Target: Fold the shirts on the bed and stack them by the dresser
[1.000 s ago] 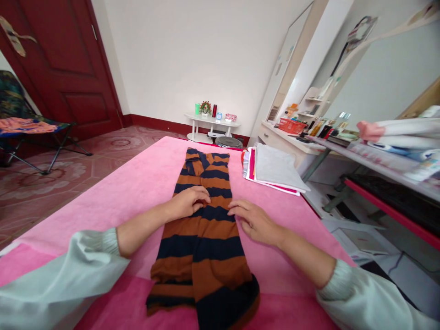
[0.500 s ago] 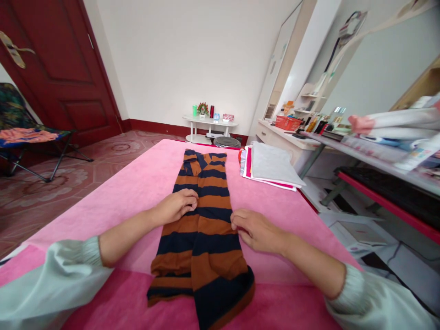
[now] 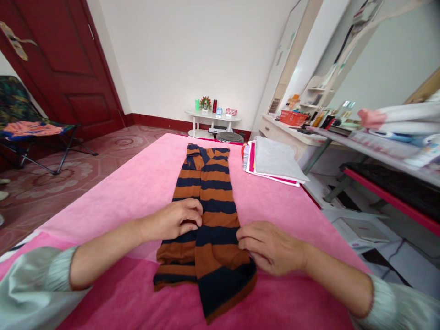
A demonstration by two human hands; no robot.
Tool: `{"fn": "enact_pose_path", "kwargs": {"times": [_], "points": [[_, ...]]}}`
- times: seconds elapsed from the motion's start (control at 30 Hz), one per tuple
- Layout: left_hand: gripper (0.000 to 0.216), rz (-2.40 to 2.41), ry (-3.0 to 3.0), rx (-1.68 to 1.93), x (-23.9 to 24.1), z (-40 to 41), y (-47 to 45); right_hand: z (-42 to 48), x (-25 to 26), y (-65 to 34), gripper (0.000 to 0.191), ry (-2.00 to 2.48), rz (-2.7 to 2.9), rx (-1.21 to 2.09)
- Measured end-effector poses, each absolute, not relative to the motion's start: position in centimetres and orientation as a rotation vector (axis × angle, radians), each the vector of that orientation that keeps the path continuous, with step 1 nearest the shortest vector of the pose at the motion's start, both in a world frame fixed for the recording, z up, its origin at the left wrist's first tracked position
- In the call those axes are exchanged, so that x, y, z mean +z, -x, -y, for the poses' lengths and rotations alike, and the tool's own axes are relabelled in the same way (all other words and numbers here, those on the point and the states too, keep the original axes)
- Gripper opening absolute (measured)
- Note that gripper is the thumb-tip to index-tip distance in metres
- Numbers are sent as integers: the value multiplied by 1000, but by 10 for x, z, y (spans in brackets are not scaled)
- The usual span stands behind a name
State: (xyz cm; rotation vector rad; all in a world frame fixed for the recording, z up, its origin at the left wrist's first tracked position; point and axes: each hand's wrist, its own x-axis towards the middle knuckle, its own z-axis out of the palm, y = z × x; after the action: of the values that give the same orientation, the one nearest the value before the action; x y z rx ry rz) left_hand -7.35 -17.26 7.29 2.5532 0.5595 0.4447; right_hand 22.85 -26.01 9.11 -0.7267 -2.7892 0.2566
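A brown-and-navy striped shirt (image 3: 217, 219) lies lengthwise on the pink bed cover (image 3: 137, 192), folded into a long narrow strip. Its collar end points away from me, and a sleeve runs down the middle toward me, its cuff end flaring at the near right. My left hand (image 3: 180, 220) rests over the left half, its curled fingers closed on the cloth at the sleeve's edge. At the right edge, lower down, my right hand (image 3: 271, 247) has its fingers pinched on the shirt's side. The fingertips of both hands are partly hidden.
A stack of folded cloths (image 3: 278, 160), grey on top, lies at the bed's far right. Beyond stand a small white table (image 3: 213, 117) and a dresser with a red basket (image 3: 293, 118). A folding chair (image 3: 37, 133) is at left, a cluttered desk (image 3: 381, 149) at right.
Both hands have slid toward me along the shirt, the right one down near the flared cuff end. The shirt's near end looks slightly shifted, and the camera view has moved a little.
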Motion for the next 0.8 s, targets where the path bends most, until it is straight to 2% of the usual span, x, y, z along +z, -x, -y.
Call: {"fn": "enact_pose_path", "kwargs": {"times": [0.1, 0.2, 0.3, 0.33, 0.43, 0.57, 0.7, 0.8], "points": [[14, -572, -2523, 442, 75, 180, 78, 276, 99, -221, 24, 642, 2811, 269], [14, -601, -2530, 351, 83, 196, 82, 291, 101, -203, 31, 691, 2880, 244], [26, -649, -2557, 282, 91, 220, 89, 301, 96, -187, 11, 801, 2876, 258], [31, -690, -2568, 292, 92, 229, 94, 302, 95, -184, 10, 874, 2791, 343], [34, -912, -2582, 381, 85, 255, 110, 300, 93, -184, 15, 1190, 2218, 735], [18, -1149, -2554, 467, 64, 282, 126, 291, 99, -185, 22, 1289, 1500, 989], [8, -1220, -2525, 568, 54, 295, 125, 288, 101, -185, 36, 1262, 1376, 1098], [10, -1275, -2452, 603, 55, 297, 122, 292, 93, -191, 36, 1289, 1446, 1133]]}}
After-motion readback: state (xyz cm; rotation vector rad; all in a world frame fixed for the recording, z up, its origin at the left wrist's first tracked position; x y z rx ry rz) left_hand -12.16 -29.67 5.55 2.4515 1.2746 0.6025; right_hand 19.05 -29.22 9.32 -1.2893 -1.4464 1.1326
